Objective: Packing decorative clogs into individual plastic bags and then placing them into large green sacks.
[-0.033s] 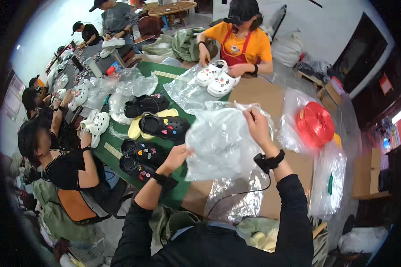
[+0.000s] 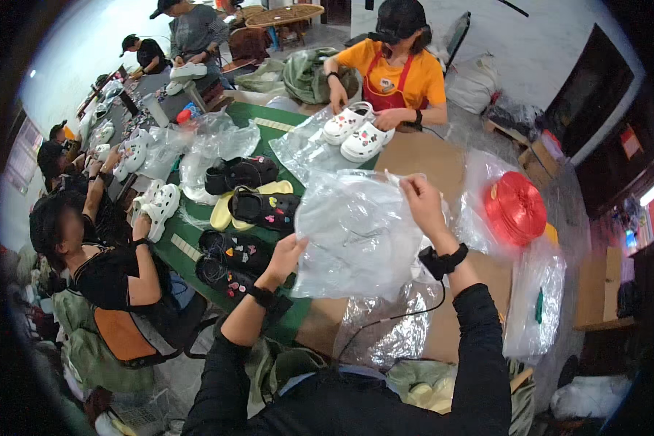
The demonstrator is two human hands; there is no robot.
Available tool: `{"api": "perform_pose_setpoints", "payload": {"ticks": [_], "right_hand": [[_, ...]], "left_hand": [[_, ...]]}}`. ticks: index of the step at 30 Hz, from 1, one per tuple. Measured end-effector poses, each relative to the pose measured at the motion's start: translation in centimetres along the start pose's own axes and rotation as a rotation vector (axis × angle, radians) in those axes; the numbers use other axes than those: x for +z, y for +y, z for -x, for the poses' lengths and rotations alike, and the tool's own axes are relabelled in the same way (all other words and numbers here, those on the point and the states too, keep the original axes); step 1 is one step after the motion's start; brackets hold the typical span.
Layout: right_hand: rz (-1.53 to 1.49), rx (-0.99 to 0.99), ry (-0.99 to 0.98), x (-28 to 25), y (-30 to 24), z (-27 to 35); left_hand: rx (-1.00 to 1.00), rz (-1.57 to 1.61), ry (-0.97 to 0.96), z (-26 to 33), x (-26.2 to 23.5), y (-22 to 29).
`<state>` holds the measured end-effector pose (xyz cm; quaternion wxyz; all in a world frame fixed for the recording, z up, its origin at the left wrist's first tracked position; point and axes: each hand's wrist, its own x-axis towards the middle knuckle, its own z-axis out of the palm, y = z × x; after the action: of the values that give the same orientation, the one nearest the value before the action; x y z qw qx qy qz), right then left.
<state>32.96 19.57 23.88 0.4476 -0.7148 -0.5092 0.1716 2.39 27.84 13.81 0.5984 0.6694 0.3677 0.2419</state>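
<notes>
We see our left hand and right hand holding a clear bag up over the table, just as in the earlier frame; nothing we can make out has shifted. The right fingers are pinched shut on the bag's top edge, raised higher than the left. The left hand grips the bag's lower left side, fingers curled into the plastic. The bag hangs spread between them, above the brown part of the table.

Just left of the bag lie black clogs and yellow clogs on the green mat. A red spool sits to the right, under plastic. Across the table a person in orange handles white clogs on another bag. Another person sits at our left.
</notes>
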Motion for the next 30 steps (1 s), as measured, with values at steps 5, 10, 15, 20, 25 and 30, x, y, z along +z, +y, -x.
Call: {"api": "perform_pose_setpoints", "payload": {"ticks": [5,10,15,20,25,30], "right_hand": [[0.069,-0.066,0.248,3.2,3.0,-0.2],[-0.659,0.582,-0.357,13.2,7.4,4.5],[-1.128,0.853,-0.899,16.7,3.5,1.7],[-1.127,0.123,-0.296,14.3,-1.4,-6.5],[-0.74,-0.104,0.062,17.0,1.5,-15.9],[-0.396,0.065,0.338,19.9,12.7,-20.5]], "left_hand": [[-0.096,0.755,0.298,-1.8,-1.1,-2.4],[-0.046,0.964,0.349,-2.5,-2.4,-3.7],[0.154,0.493,0.493,-2.5,-7.1,-8.8],[0.11,0.969,0.298,-0.8,-6.0,4.5],[0.119,0.114,0.454,5.4,-5.5,2.6],[-0.185,-0.089,-0.016,12.1,0.0,0.1]]}}
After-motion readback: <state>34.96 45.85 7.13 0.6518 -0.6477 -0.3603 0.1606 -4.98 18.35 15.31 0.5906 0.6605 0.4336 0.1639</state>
